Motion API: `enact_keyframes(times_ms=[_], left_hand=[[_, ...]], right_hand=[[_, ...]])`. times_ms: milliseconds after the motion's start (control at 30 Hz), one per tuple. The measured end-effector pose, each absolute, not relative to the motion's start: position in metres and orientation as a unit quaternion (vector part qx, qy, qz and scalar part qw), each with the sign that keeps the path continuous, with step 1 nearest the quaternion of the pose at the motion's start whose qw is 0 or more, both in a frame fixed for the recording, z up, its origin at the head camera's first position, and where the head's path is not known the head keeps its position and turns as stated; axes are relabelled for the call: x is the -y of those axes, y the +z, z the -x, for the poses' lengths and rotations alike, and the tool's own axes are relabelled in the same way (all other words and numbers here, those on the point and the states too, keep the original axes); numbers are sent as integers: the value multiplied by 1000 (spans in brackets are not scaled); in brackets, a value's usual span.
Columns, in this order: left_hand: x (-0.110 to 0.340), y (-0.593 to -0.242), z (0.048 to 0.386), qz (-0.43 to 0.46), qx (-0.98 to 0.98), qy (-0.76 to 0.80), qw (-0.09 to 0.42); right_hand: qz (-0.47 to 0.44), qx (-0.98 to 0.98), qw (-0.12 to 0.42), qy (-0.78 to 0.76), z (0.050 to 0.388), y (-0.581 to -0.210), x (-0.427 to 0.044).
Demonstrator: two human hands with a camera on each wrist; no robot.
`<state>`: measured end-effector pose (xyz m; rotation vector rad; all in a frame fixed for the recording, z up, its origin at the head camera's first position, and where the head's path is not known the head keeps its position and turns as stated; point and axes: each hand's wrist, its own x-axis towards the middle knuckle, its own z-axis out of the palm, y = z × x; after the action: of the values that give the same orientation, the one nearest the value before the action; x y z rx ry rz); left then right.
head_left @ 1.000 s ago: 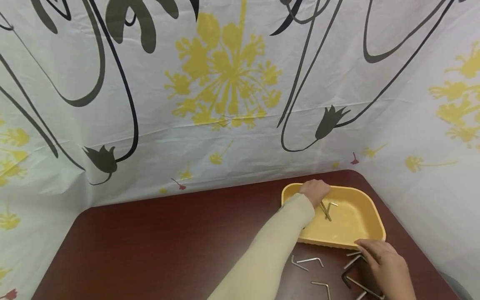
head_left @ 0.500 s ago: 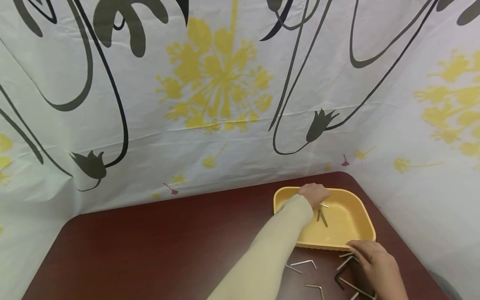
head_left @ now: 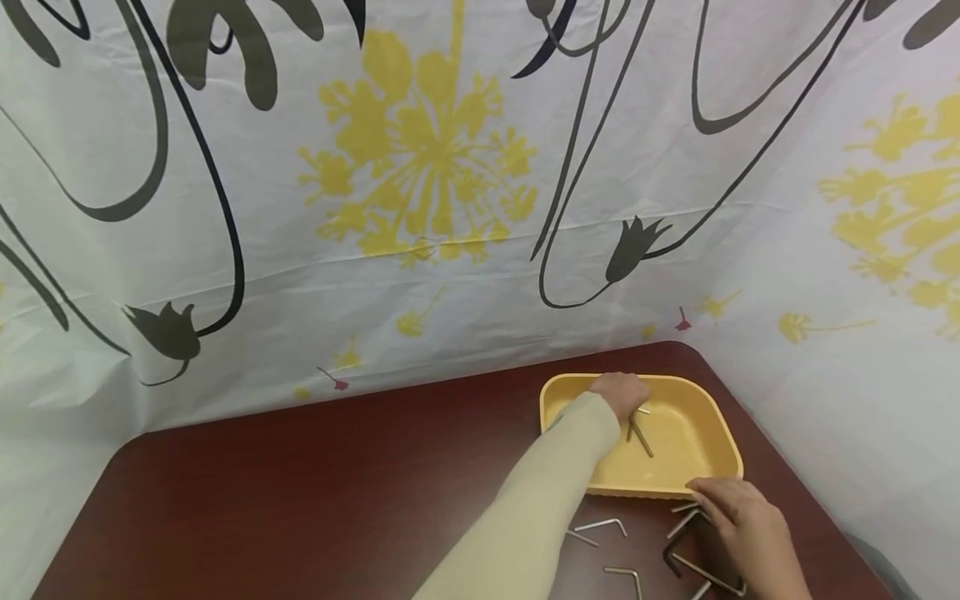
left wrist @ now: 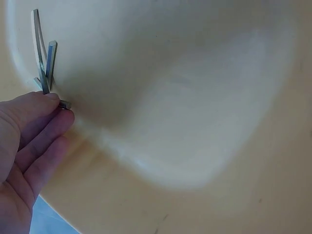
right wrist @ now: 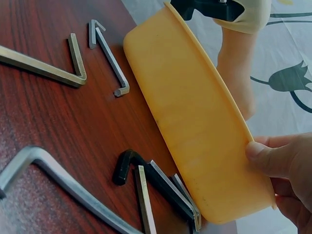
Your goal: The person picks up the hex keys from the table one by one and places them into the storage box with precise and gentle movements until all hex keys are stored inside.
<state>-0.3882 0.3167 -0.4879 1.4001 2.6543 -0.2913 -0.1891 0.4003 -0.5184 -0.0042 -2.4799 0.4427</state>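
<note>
My left hand (head_left: 621, 393) reaches into the yellow plastic tray (head_left: 701, 433) near its far side. In the left wrist view, the thumb and fingers of that hand pinch a metal hex key (left wrist: 37, 39), whose short end pokes out past the fingertips. A second hex key (left wrist: 51, 56) lies against it, partly hidden by the hand. My right hand (head_left: 746, 525) grips the tray's near right rim; in the right wrist view its thumb presses on the outer wall (right wrist: 195, 112) while the other fingers sit behind the rim.
Several loose hex keys lie on the dark red table (head_left: 300, 500) in front of the tray, among them a black one (right wrist: 151, 178), a brassy one (right wrist: 44, 66) and a silver one (right wrist: 109, 58). A patterned cloth (head_left: 420, 167) hangs behind the table.
The whole head view has shifted a little, so the tray appears farther left. My left hand stays in the tray with slight motion at the hex keys; my right hand keeps its hold.
</note>
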Motion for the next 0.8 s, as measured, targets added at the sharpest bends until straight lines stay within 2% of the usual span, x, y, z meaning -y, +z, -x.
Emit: enact_keyframes(times_ms=[367,633,800], left_hand=[[-311,-483,390,-469,-878,-84,51],[-306,-473,394,-463,-882,-58,64],[-302,-464,390,-462,-883,-50,61]], right_hand=[[-7,934,315,165,191,-519,-399],[26,948,259,183,191,-516,-396],[28,951,254,177,190,-517,-404]])
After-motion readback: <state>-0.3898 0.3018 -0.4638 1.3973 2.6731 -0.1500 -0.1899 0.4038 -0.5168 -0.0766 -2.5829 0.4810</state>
